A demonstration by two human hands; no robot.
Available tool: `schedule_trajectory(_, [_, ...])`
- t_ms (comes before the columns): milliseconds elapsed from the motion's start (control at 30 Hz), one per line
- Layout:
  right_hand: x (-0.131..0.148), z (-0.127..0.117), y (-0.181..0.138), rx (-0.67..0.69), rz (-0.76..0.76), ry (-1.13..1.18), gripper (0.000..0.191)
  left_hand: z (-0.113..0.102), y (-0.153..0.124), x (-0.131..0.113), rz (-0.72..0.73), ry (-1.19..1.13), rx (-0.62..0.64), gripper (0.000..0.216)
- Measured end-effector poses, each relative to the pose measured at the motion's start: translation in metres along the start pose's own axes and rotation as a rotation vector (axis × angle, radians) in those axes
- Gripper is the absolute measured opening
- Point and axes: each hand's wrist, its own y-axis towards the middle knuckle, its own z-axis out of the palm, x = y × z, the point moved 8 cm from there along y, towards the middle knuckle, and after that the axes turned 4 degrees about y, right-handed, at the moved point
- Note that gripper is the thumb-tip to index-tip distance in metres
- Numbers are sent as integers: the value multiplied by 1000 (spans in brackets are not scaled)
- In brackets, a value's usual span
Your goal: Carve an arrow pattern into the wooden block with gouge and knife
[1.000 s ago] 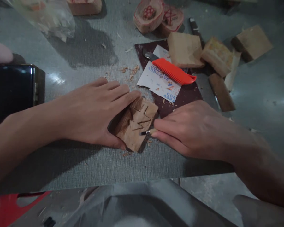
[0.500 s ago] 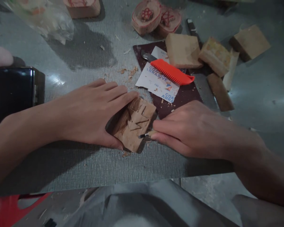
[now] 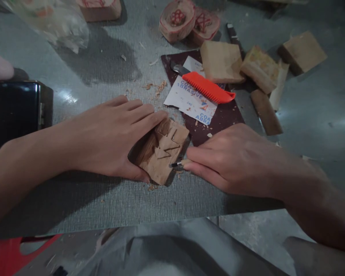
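Observation:
A small wooden block (image 3: 163, 151) with zigzag grooves cut into its top lies on the grey table. My left hand (image 3: 112, 138) grips it from the left, thumb at its near end and fingers round its far end. In my right hand (image 3: 227, 159) is a carving tool (image 3: 176, 164), pinched between thumb and forefinger. Its short metal tip points left and meets or hovers over the block's right edge; I cannot tell whether it touches. Most of the tool's handle is hidden in my fist. Wood crumbs lie around the block.
Behind the block, an orange-handled knife (image 3: 207, 88) rests on white sandpaper (image 3: 186, 97) over a dark sheet (image 3: 230, 115). Wooden blocks (image 3: 221, 61) sit farther right. Carved round pieces (image 3: 176, 21) and a plastic bag (image 3: 57, 27) stand at the back. A black box (image 3: 14, 111) is left.
The tool tip has shifted very slightly right along the block's edge. My left hand and the block look unchanged.

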Motion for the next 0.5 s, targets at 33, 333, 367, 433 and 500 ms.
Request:
schedule_trajectory(33, [0, 0, 0, 9, 4, 7, 56, 0, 1, 0, 7, -1, 2, 128])
schedule_trajectory(333, [-4, 2, 3, 56, 50, 62, 54, 0, 6, 1, -35, -8, 51, 132])
schedule_trajectory(367, [-5, 3, 2, 58, 59, 74, 55, 1, 6, 1, -37, -12, 49, 134])
schedule_trajectory(433, [-7, 3, 0, 58, 76, 91, 56, 1, 5, 2, -32, -21, 28, 138])
schedule_trajectory(500, [-7, 4, -1, 57, 83, 99, 57, 0, 4, 1, -24, -18, 16, 137])
